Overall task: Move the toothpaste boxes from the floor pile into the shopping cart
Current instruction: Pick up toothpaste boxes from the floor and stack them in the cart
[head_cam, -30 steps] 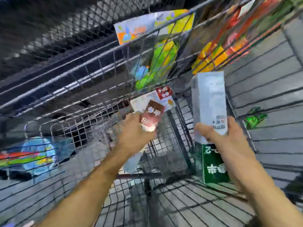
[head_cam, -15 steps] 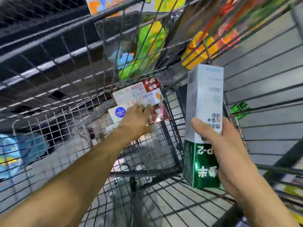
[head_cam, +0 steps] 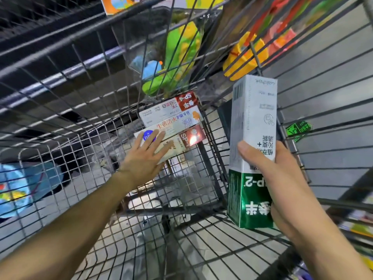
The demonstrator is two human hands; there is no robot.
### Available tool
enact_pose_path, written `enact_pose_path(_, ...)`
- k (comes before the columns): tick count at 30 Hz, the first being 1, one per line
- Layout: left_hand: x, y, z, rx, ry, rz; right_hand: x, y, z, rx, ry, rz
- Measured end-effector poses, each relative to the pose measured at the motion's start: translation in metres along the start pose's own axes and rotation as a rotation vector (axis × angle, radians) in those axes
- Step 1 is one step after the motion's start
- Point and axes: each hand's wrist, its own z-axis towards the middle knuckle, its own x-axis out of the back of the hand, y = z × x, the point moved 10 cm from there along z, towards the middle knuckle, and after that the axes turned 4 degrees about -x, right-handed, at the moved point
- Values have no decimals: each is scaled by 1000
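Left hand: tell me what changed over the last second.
The left hand set its red-ended box beside the boxes on the cart floor, let go and opened flat. The right hand still grips the green-and-white box.

- We saw a tall white-and-green toothpaste box (head_cam: 253, 138) upright, near the shopping cart's (head_cam: 212, 138) far corner.
- We saw flat white-and-red toothpaste boxes (head_cam: 173, 120) stacked side by side in that cart's far corner.
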Motion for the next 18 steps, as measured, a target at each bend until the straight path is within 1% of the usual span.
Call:
enact_pose_path(2,-1,-3,0,4,17,6,0,1,0,-1,3,-5)
enact_pose_path(7,9,-1,17,96,48,-46,-2,4,0,-11,-1,1)
enact_pose_path(14,12,-1,18,117,-8,-93,-5,5,-1,-7,1,-15)
enact_pose_path(18,24,-17,-1,138,-24,-174,-10,4,-6,9,8,-130)
